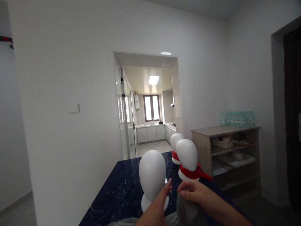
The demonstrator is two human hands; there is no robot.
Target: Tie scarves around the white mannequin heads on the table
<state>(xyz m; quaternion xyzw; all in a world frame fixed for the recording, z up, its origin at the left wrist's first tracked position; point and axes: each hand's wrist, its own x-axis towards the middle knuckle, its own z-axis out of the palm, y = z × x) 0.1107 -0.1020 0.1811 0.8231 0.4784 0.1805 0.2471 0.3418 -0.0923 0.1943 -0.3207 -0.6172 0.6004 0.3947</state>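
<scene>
Head view, looking across a dark blue marble-patterned table [117,185] toward a kitchen doorway [150,103]. Three white mannequin heads stand on the table: the nearest one [152,179] is bare, while the middle head [187,158] and the far head [176,141] each wear a red scarf [194,173] at the neck. The left hand [160,201] reaches forward with fingers held together, its tips touching the base of the bare head. The right hand [195,192] is closed in a pinch on a grey cloth [188,210] just beside that head. Judged from this arrangement, two heads are dressed and the nearest remains uncovered. A wooden shelf unit [225,150] with water bottles [237,118] stands at right.
</scene>
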